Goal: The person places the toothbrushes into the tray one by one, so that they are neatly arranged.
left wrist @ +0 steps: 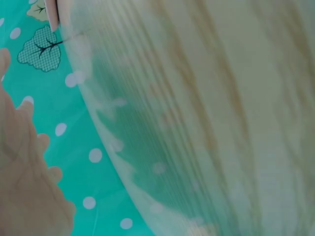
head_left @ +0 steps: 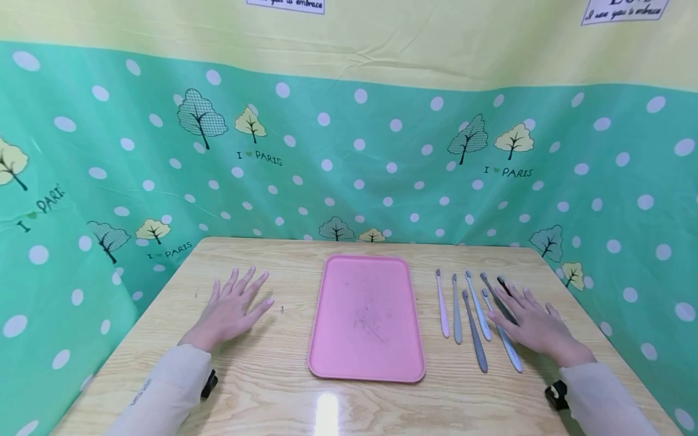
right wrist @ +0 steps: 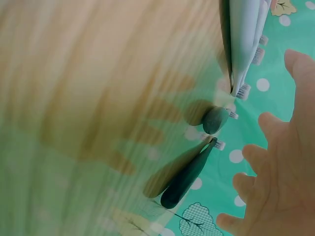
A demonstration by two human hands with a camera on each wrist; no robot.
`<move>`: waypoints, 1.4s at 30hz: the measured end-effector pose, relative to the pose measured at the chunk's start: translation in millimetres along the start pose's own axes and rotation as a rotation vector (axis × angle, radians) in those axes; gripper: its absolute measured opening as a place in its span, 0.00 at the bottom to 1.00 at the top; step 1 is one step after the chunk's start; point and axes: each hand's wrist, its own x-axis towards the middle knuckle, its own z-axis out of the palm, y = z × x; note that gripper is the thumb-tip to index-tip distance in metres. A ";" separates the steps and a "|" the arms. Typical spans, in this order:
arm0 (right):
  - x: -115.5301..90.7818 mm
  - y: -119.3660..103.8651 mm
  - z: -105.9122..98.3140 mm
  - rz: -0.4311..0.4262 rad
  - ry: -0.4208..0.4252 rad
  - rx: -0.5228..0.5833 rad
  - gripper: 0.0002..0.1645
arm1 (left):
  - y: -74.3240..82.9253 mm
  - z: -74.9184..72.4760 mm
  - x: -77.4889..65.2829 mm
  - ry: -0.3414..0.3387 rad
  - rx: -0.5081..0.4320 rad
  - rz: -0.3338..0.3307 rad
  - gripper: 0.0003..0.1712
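- toothbrushes [head_left: 474, 333] numbered seven, lying in a loose group on the tabletop [head_left: 262, 387], to the right of the pink tray [head_left: 365, 303], heads pointing to the far edge.
- by colour they were one lilac brush [head_left: 442, 306], one grey-blue brush [head_left: 457, 312], two light blue brushes [head_left: 505, 339], one slate brush, one dark grey brush and one black brush [head_left: 503, 283]; the last two ran partly beneath the right hand [head_left: 537, 327].
- hands numbered two. the right hand was spread, fingers straight and apart, over the outer end of the group; in the right wrist view green cloth showed between its fingertips and the bristles.
- the left hand [head_left: 231, 312] was likewise spread flat, fingers fanned, above the wood left of the tray.
- each arm wore a pale sleeve [head_left: 166, 387] and a black wrist device [head_left: 557, 395].
- the tray was single, centred, with rounded corners and dark smudges across its middle.
- the surface was light wood with wavy grain, and a bright glare sat at the near edge.
- behind it hung a cloth [head_left: 360, 145], cream above and green below, with white dots and printed trees; three "paris" captions read whole, a fourth was partly cut off, and two white labels were cropped at the top.
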 end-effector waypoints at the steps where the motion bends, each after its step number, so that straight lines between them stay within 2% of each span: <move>1: 0.1 -0.2 -0.1 0.000 -0.001 0.002 0.49 | 0.7 0.0 0.2 -0.002 -0.009 -0.002 0.43; 13: 3.2 -4.6 1.0 -0.004 0.000 0.044 0.49 | 3.5 2.3 4.1 -0.018 -0.100 -0.025 0.42; 27: 3.0 -13.0 -0.1 -0.002 -0.016 0.074 0.48 | 10.1 6.0 7.2 -0.028 -0.188 0.000 0.42; 42: 4.2 -19.1 0.5 0.002 -0.050 0.175 0.45 | 22.2 12.2 14.1 -0.096 -0.409 0.052 0.41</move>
